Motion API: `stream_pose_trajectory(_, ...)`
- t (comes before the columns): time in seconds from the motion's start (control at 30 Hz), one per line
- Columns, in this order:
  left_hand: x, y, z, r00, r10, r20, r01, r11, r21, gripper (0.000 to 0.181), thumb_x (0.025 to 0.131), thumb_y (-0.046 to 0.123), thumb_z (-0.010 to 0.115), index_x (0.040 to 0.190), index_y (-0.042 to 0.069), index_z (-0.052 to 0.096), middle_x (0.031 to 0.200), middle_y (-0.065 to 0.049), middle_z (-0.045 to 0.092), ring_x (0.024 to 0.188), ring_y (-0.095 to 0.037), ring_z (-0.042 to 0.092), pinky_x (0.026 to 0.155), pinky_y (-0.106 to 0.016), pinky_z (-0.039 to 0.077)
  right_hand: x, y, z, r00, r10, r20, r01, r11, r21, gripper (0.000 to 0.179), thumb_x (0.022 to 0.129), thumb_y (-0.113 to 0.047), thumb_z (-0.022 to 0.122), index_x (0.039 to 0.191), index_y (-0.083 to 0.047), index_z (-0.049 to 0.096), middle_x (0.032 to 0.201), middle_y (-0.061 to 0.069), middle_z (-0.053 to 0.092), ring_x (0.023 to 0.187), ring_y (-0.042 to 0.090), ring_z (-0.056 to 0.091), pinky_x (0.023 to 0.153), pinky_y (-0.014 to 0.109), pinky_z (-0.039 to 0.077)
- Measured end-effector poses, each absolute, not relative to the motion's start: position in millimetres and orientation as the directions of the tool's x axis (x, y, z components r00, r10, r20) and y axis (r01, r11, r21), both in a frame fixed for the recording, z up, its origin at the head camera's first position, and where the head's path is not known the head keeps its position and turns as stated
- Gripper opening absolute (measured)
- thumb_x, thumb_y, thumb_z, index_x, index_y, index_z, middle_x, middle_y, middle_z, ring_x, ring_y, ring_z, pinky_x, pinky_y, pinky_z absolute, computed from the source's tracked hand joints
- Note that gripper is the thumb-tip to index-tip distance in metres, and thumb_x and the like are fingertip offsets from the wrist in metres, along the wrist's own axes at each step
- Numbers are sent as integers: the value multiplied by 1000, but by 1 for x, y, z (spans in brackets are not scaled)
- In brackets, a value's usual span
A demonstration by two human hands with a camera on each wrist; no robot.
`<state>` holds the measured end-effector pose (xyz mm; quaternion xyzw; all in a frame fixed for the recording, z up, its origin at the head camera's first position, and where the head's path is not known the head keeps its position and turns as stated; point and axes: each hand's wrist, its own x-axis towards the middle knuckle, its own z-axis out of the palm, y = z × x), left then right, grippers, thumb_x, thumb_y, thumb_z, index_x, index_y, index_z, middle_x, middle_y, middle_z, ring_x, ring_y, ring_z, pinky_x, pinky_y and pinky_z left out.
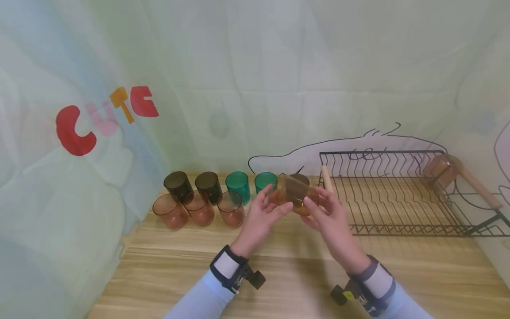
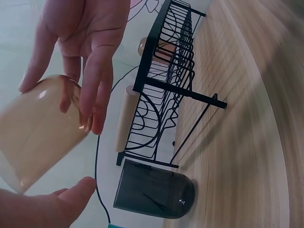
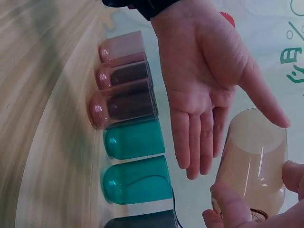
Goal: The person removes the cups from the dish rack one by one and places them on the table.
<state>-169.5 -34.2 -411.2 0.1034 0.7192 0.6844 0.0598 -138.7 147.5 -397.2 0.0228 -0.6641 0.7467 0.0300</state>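
Note:
An amber drinking glass (image 1: 295,195) is held tilted in the air above the table. My right hand (image 1: 330,221) grips it near its base, thumb on one side and fingers on the other; the right wrist view shows that thumb (image 3: 293,176) against the glass wall. Close to the mouth of the glass is my left hand (image 1: 259,217), its fingers straight in the right wrist view and its thumb (image 3: 266,97) overlapping the rim there. In the left wrist view the left thumb (image 2: 76,197) shows apart from the glass.
Dark glasses (image 1: 178,184) and teal glasses (image 1: 237,184) line the wall, with three pink glasses (image 1: 171,212) in front. Another dark glass (image 2: 152,190) stands beside a black wire dish rack (image 1: 378,152) with wooden handles. A brownish glass (image 1: 438,170) sits at the rack's right end.

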Motion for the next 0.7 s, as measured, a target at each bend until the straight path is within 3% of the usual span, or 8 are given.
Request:
stream_pose_trajectory(0.27,-171,-32,-414,-970,204,134,132,-23,991,79,82,43,69,143,10,30,133,-1,48,115,-13,49,92,-29,41,-137,144,-404,-999,-8,38,-37,-107,-994,64,87,-33,65,136,-7,32,131,15,42,111,28,52,81,37,49)
stream_pose_trajectory(0.7,-172,-36,-410,-963,198,185,173,-73,982,77,78,38,74,139,11,36,127,-4,51,112,-17,52,89,-32,44,-143,154,-411,-997,-61,46,-49,46,-998,65,86,-39,64,137,-10,33,134,13,42,112,25,51,81,34,48)
